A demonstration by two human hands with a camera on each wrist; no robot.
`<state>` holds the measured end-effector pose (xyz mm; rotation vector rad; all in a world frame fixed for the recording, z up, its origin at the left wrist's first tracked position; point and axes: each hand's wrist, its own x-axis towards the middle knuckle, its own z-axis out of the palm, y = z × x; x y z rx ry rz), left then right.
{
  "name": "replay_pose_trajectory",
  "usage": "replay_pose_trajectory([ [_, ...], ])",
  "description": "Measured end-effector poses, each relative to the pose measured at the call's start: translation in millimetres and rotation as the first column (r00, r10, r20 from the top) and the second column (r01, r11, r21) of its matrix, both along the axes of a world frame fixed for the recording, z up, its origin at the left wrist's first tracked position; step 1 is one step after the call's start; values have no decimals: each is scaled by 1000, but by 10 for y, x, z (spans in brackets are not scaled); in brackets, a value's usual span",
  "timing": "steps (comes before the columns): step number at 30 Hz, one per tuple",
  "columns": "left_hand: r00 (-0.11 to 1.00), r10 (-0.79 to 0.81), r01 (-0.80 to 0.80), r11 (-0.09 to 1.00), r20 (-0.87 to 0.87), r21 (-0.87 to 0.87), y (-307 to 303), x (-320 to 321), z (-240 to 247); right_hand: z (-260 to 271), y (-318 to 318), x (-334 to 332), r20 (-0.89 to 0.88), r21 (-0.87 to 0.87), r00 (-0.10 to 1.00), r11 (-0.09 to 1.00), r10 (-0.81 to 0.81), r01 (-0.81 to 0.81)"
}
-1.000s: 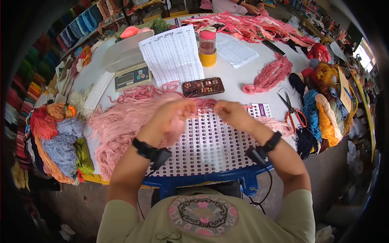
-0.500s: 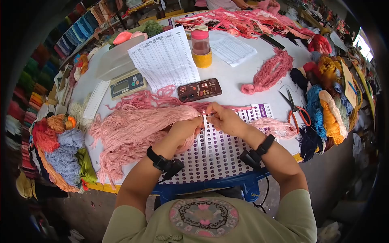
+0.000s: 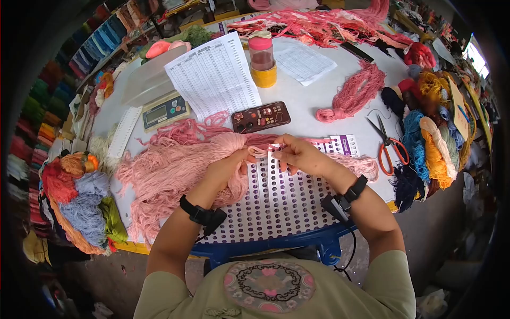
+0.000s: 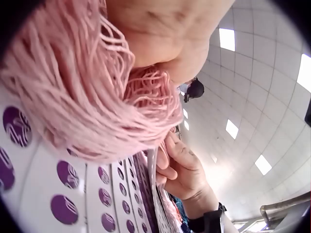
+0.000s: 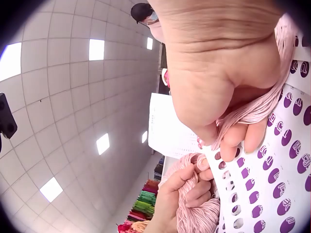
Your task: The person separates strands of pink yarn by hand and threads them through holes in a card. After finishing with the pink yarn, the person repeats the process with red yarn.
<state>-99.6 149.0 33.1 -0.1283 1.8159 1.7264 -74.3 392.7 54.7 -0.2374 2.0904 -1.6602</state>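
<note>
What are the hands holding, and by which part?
Pink yarn: the left hand grips the bundle's gathered end; the right hand pinches some strands.

Tiled ceiling (image 5: 68,111), bright square panels (image 5: 96,49), grey floor (image 3: 114,276), bright window (image 3: 474,57)

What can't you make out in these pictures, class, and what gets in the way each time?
- Left hand: fingertips, left wrist view, hidden behind the yarn.
- Right hand: yarn inside its grip, right wrist view, covered by palm and fingers.
- Scale: reading, head view, too small.
- Tilted sheet: fine print, head view, too small.
</note>
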Motion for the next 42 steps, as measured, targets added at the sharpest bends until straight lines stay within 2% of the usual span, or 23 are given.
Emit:
replay_pose_trajectory([
  [1, 997, 57, -65, 987, 59, 150, 37, 56, 71, -5, -8, -1, 1, -2, 1000, 1000, 7, -7],
  [5, 993, 47, -41, 997, -106, 60, 140, 110, 7, -22, -17, -8, -7, 40, 1000, 999, 15, -15],
  [7, 996, 74, -65, 978, -41, 200, 175, 162, 8, -8, -23, 8, -2, 30, 1000, 999, 16, -16],
  [8, 997, 67, -57, 978, -40, 202, 151, 166, 26, -34, -20, 1, -2, 32, 1000, 999, 8, -8],
  [10, 975, -124, 10, 851, 183, 525, 47, 182, 95, -126, -30, -15, 35, -1, 999, 1000, -5, 5],
  [11, 975, -124, 9, 851, 184, 525, 90, 206, 192, -129, -28, -14, 36, 0, 999, 1000, -5, 5],
  [13, 950, -291, 225, 889, 113, 399, 246, 240, 365, -116, -28, -37, 28, -12, 999, 1000, 18, -18],
  [14, 951, -287, 222, 889, 110, 401, 322, 250, 304, -120, -29, -43, 26, -9, 999, 1000, 23, -22],
  [16, 934, -304, 331, 935, -187, 129, 448, 268, 190, -137, -14, -49, 13, -155, 995, 984, 95, -92],
  [17, 935, -302, 329, 935, -187, 132, 445, 256, 203, -135, 1, -52, 13, -152, 995, 984, 97, -94],
  [19, 866, -468, 414, 870, -179, -269, 450, 204, 251, -125, 25, -56, 83, -226, 989, 969, 123, -102],
  [20, 867, -465, 413, 872, -178, -264, 458, 185, 236, -103, 28, -58, 87, -223, 988, 969, 125, -103],
  [22, 651, -592, 364, 793, -475, -488, 463, 144, 203, -33, 21, -81, 148, -118, 979, 986, 136, -120],
  [23, 651, -590, 362, 794, -477, -489, 436, 128, 208, -25, -13, -92, 145, -118, 980, 986, 138, -122],
  [25, 808, -476, 410, 877, -348, -248, 306, 92, 226, -28, -104, -86, 141, -52, 990, 999, 13, -6],
  [27, 911, -381, 387, 922, -155, 8, 126, 79, 230, -45, -132, -112, 143, 7, 990, 1000, -9, 9],
  [29, 951, -301, 276, 929, 71, 248, -64, 75, 241, -53, -125, -138, 142, 69, 990, 998, -21, 12],
  [31, 919, -245, 92, 896, 310, 435, -215, 108, 296, -74, -147, -152, 120, 81, 992, 997, -26, 16],
  [32, 921, -204, 5, 858, 333, 514, -271, 162, 382, -79, -166, -151, 120, 74, 993, 997, -23, 14],
  [33, 920, -202, 5, 862, 335, 507, -352, 219, 427, -76, -179, -142, 121, 86, 992, 996, -46, 36],
  [35, 929, -174, -103, 727, 327, 679, -562, 287, 520, -40, -188, -135, 123, 94, 989, 993, -78, 67],
  [39, 976, 85, -202, 707, 202, 678, -1171, 283, 867, -65, -168, -162, 108, 161, 993, 987, -40, 22],
  [42, 948, 297, -294, 684, 114, 668, -1988, 39, 905, -72, -162, -168, 112, 153, 993, 988, -40, 23],
])
